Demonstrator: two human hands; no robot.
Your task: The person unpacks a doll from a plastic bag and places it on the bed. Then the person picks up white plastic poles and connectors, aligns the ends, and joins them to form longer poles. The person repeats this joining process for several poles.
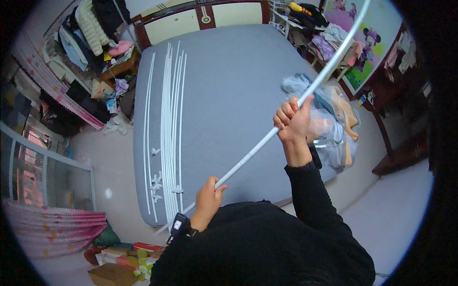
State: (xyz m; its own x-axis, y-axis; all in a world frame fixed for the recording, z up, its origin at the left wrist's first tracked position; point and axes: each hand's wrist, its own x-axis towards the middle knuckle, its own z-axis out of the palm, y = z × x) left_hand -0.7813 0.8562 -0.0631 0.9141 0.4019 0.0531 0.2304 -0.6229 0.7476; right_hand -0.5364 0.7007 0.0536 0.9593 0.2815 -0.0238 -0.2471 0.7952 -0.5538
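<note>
A long white pole (254, 150) runs slantwise across my front, from low on the left to high on the right, with a ringed joint partway along it. My left hand (208, 202) is closed round its lower part. Higher up, my right hand (293, 119) wraps its fingers about the same pole, thumb pointing along it. On the left side of the bed (229, 86) lie several more white poles (168, 119), side by side lengthwise. Small white plastic connectors (156, 181) rest among them, near the bed's front end.
Clear plastic bags with bluish and tan fabric (329, 125) lie at the bed's right edge. Clothes hang on a rack (78, 35) at the far left. A loaded shelf (329, 40) stands far right. A cardboard box (112, 274) sits on the floor, lower left.
</note>
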